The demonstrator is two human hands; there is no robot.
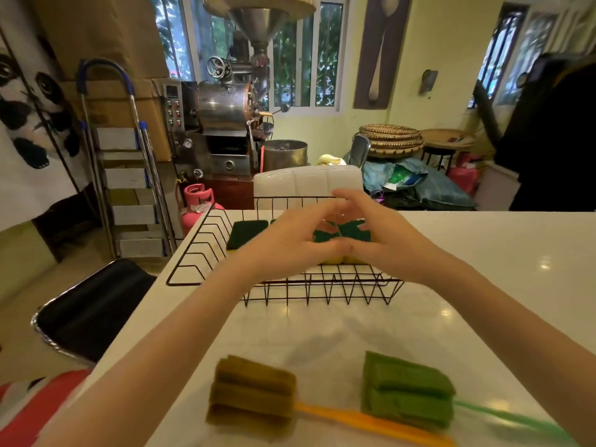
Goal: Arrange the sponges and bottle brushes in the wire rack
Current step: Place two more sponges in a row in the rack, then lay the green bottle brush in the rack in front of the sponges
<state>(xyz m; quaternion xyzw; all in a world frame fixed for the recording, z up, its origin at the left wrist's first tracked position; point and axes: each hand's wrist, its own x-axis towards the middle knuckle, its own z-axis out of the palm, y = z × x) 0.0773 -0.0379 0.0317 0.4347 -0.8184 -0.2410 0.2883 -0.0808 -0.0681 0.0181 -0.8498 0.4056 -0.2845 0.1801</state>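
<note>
A black wire rack [206, 240] stands on the white table. One green-topped sponge [246, 233] lies flat in its left part. Both hands reach into the rack's middle: my left hand [290, 243] and my right hand [383, 240] pinch green-and-yellow sponges [351, 232] between fingertips, the yellow undersides partly hidden by the fingers. Near the front edge lie two bottle brushes: one with a brownish foam head and an orange handle [253, 396], one with a green foam head and a green handle [408, 388].
A white chair back [306, 183] stands just behind the rack. A black stool [93, 311] sits left of the table, with a stepladder [125, 175] and a pink gas cylinder [196, 201] beyond. A dark-clothed person [554, 133] stands at the far right.
</note>
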